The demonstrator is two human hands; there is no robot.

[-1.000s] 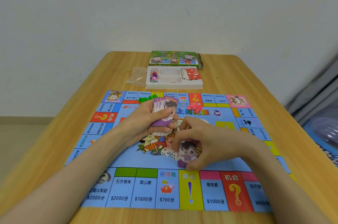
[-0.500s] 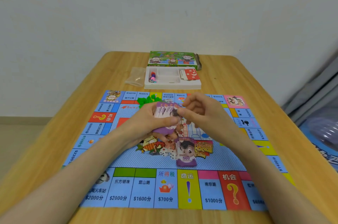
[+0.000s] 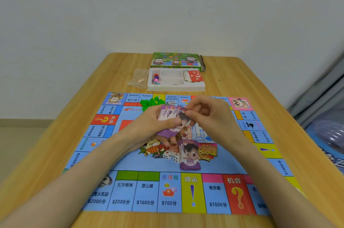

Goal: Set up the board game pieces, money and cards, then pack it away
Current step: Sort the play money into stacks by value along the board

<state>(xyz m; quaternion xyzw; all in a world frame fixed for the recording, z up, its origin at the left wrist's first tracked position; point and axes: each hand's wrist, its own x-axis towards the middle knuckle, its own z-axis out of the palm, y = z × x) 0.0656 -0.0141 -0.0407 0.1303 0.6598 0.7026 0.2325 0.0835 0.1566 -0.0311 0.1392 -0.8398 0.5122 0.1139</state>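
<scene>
On the tabletop [image 3: 242,82] we see the board [image 3: 130,162]. Above it our left grip [image 3: 154,125] clamps a fan of purple notes [image 3: 168,114]; our right grip [image 3: 208,116] pinches the front one. A lone note [image 3: 189,155] lies on the board.

head-worn view, forward-down, near table [image 3: 242,82]
</scene>
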